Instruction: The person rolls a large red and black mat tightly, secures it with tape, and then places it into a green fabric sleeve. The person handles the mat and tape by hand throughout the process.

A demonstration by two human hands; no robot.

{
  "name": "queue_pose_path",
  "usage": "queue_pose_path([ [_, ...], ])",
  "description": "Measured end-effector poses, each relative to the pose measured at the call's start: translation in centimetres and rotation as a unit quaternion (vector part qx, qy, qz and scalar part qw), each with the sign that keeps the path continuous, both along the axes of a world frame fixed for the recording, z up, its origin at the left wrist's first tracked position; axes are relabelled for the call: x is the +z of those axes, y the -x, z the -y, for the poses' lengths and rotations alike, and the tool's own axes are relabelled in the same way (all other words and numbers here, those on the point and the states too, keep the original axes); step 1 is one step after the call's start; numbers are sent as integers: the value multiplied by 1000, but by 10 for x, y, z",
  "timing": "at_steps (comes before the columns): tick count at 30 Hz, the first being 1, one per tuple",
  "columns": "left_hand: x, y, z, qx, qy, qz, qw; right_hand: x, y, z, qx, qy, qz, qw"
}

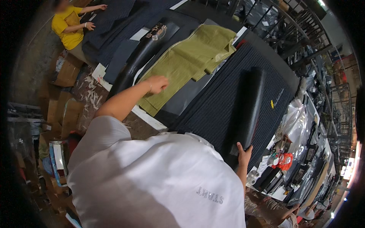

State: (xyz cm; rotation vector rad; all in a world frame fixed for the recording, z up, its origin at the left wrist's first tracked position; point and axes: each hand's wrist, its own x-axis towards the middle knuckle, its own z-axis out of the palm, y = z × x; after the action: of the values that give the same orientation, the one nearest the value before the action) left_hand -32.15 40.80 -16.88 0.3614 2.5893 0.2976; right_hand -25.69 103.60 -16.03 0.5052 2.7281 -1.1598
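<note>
Your left hand (157,83) reaches out toward eleven o'clock and rests in a loose fist on the olive-green woven sack (188,62). Its grip looks closed on the near edge of the sack, though you cannot tell for certain that cloth is pinched between the fingers. The sack lies flat and folded on the worktop (182,102), running from your hand up toward one o'clock.

Your right hand (243,154) sits at about four o'clock, fingers spread upward, its grip wrapped on the near end of a rolled black mat (251,104). That roll stretches away from you toward twelve o'clock and lies on top of a flat dark ribbed mat (224,98), which covers the right part of the worktop.

Just left of the sack, at eleven o'clock, lies a second black roll (135,62), curving from the worktop edge up toward a dark mat with a pale printed emblem (157,32).

Your white shirt (152,178) fills the lower middle of the view.

Far off at ten o'clock, another person in a yellow shirt (68,26) has both hands on dark mats there. Cardboard boxes (66,72) stand on the floor at nine o'clock. At four o'clock, beyond your right hand, rolls of red tape (283,159) lie among clutter.
</note>
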Motion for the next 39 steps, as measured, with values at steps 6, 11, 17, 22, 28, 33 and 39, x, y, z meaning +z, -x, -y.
queue_pose_path([
  [6,-14,-98,17,-48,115,-61,990,-3,-10,-5,-8,-1,-22,1000],
  [11,-42,-96,9,-1,75,-162,984,6,-6,-5,24,-106,-36,993],
  [17,-26,-99,23,-68,72,-109,989,37,-19,61,71,-258,-208,941],
  [22,-35,-92,18,-76,104,-170,977,39,-36,95,178,-245,-230,925],
  [28,-3,-36,5,284,-78,-169,941,47,-44,82,136,-145,-226,954],
  [33,72,11,-94,353,-531,-141,757,73,-33,107,120,166,-48,978],
  [39,78,-34,-260,182,-514,-27,838,101,-9,167,171,377,43,909],
])
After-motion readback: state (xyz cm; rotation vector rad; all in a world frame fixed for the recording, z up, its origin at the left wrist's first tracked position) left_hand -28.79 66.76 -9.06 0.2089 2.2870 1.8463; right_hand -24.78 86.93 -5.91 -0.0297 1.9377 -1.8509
